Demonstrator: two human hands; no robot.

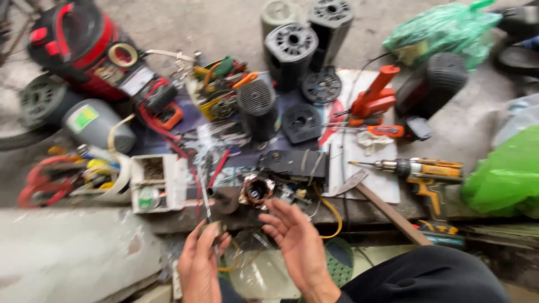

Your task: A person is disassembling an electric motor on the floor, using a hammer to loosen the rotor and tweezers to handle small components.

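While our left hand [201, 264] pinches a small flat piece [212, 229], our right hand [297, 238] is wide open and holds nothing. Just above both sits the little motor [257, 191] with copper wire, already out of its case. We think putting it together is not done

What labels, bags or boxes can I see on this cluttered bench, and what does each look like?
Grey cylinder, left: rectangular green-and-yellow label.
Green plastic bag, top right: crumpled, knotted.
Second green bag, right edge: bright, bulging.
White open box, front left, above the left hand: small parts inside.
No screens seen.
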